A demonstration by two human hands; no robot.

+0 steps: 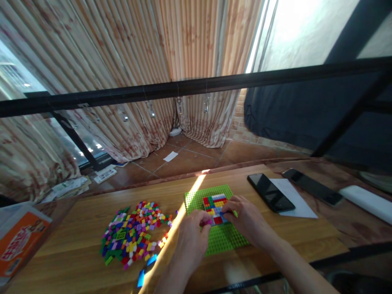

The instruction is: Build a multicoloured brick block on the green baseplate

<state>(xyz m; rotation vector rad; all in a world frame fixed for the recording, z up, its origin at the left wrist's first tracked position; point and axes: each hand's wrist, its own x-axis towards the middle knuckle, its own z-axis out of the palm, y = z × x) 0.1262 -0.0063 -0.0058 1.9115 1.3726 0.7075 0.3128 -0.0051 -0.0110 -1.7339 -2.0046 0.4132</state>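
Observation:
A green studded baseplate (196, 199) lies on the wooden table (76, 261), with a patch of coloured small bricks (214, 204) built on it. My left hand (191, 237) rests at the patch's near left edge, fingers curled, pinching a small pink brick. My right hand (246, 218) sits at the patch's right side, fingertips pressed onto the bricks. A pile of loose coloured bricks (133, 232) lies to the left of the baseplate.
Two dark phones (269, 192) (312, 187) and a white sheet (294, 200) lie at the right. An orange box (18, 241) sits at the far left. A black rail (196, 87) crosses the view; curtains hang behind. Two blue bricks (146, 269) lie near the front edge.

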